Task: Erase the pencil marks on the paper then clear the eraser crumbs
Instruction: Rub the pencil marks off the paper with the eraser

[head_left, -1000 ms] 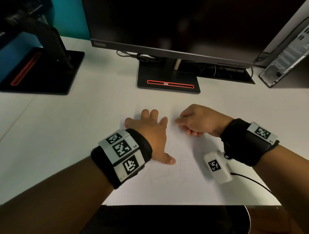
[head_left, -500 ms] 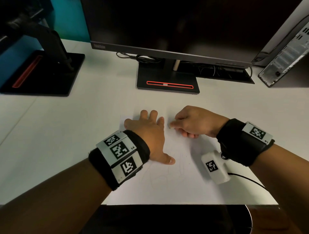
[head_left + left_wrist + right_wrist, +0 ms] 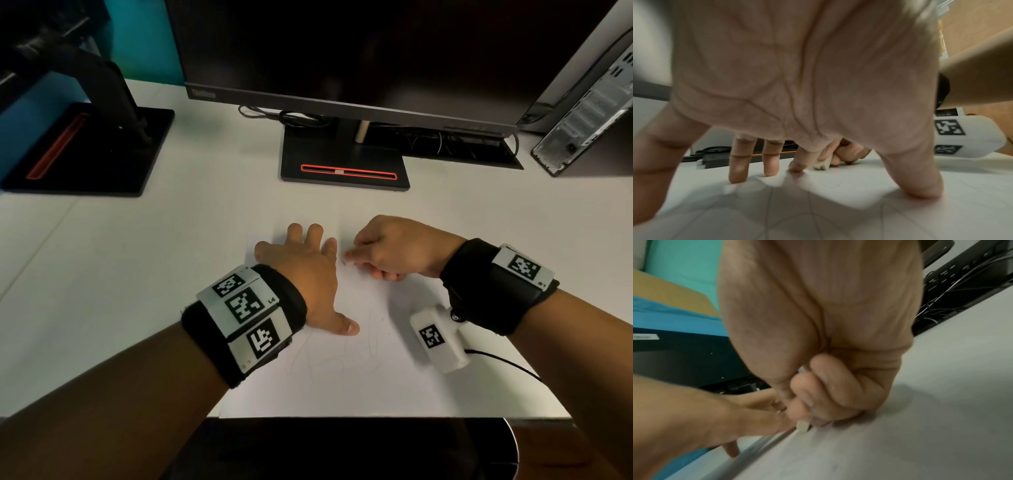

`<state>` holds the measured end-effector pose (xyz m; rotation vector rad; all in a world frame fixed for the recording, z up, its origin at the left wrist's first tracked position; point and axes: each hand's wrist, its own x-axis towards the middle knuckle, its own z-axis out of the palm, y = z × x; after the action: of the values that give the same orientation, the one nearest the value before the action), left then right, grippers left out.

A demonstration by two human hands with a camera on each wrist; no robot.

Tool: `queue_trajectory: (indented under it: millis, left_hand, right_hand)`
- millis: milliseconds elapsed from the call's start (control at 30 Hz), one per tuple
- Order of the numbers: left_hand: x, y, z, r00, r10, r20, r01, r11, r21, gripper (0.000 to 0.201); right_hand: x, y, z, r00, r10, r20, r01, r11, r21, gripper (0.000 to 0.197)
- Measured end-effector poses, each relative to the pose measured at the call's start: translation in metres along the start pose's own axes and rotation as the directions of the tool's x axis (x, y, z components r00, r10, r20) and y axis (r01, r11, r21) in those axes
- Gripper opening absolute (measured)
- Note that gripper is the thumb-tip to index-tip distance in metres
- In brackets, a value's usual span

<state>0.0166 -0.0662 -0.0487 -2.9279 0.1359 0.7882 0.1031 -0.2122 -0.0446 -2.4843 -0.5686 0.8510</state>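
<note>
1. Where the right hand's [image 3: 397, 251] fingers [image 3: 812, 395] curl tight, they pinch a small off-white eraser [image 3: 822, 164]; its rounded, worn end pokes out below the fingertips and touches the paper [image 3: 359, 387].
2. Seen from the right wrist, the same pale stub [image 3: 802, 426] shows only at its tip, the rest hidden inside the fist.
3. Just beside it, the left hand [image 3: 305, 274] lies spread, fingers [image 3: 737, 164] apart and straight, tips and thumb pressing the sheet flat.
4. Eraser and left index fingertip sit very close; I cannot tell whether they touch.
5. Paper: white, lying flat on the worktop [image 3: 102, 274], its near edge at the worktop's front edge; the right hand works near its far edge.
6. Faint grey pencil lines [image 3: 346, 356] loop across the sheet's middle, nearer the person than both hands.
7. Crumbs are too small to make out.
8. Beyond the sheet stands a dark monitor [image 3: 342, 51] on a black base [image 3: 342, 161] with a red slot.
9. Another black stand [image 3: 96, 147] sits far left, and a computer case [image 3: 589, 113] far right.
</note>
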Motion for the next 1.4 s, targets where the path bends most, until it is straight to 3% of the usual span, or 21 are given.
queue_trajectory:
  millis: [100,233,367,467,600,700,767,867,1000,1133,1267,1400]
  left_hand:
    - [0.0,0.0,0.0,1.0,0.0,-0.002,0.0,1.0,0.0,0.128]
    - [0.001,0.0,0.0,1.0,0.0,0.006,0.0,1.0,0.002,0.128]
    - [0.0,0.0,0.0,1.0,-0.003,0.01,0.003,1.0,0.015,0.129]
    - [0.001,0.0,0.0,1.0,-0.003,0.012,0.003,1.0,0.011,0.129]
    - [0.001,0.0,-0.001,1.0,-0.006,0.023,0.006,1.0,0.018,0.129]
    - [0.002,0.0,0.0,1.0,-0.007,0.02,0.007,1.0,0.016,0.13]
    - [0.001,0.0,0.0,1.0,-0.004,0.021,0.004,1.0,0.013,0.13]
    - [0.001,-0.001,-0.001,1.0,-0.004,0.02,0.004,1.0,0.011,0.13]
    - [0.001,0.0,-0.001,1.0,-0.005,0.019,0.005,1.0,0.009,0.131]
    - [0.0,-0.001,-0.001,1.0,-0.008,0.022,0.008,1.0,0.004,0.131]
    - [0.0,0.0,-0.002,0.999,-0.01,0.031,0.01,1.0,0.003,0.131]
    - [-0.001,-0.001,-0.002,0.999,-0.015,0.044,0.015,1.0,0.002,0.131]
  right_hand:
    - [0.004,0.001,-0.003,0.995,-0.001,-0.097,-0.002,0.999,-0.039,0.038]
    - [0.001,0.001,0.001,1.0,-0.02,-0.002,0.02,1.0,-0.004,0.038]
    - [0.004,0.001,-0.003,0.996,-0.013,-0.086,0.011,0.999,-0.031,0.04]
    - [0.001,0.002,0.0,0.999,-0.04,-0.003,0.04,0.999,-0.018,0.04]
    - [0.003,0.003,-0.005,0.997,-0.013,-0.07,0.011,1.0,-0.024,0.039]
    - [0.0,0.004,-0.002,0.999,-0.038,-0.003,0.038,0.998,-0.05,0.04]
    - [-0.004,0.008,-0.007,1.0,-0.013,0.021,0.013,1.0,-0.007,0.039]
    - [-0.005,0.011,-0.011,0.999,0.004,-0.046,-0.005,0.999,-0.038,0.039]
    - [-0.01,0.019,-0.01,1.0,0.009,-0.009,-0.009,1.0,-0.027,0.04]
    - [-0.011,0.027,-0.013,0.993,0.051,-0.107,-0.054,0.998,-0.026,0.039]
    - [-0.017,0.034,-0.011,0.997,0.06,-0.045,-0.059,0.998,0.022,0.039]
    - [-0.023,0.04,-0.016,0.987,0.11,-0.12,-0.108,0.994,0.025,0.036]
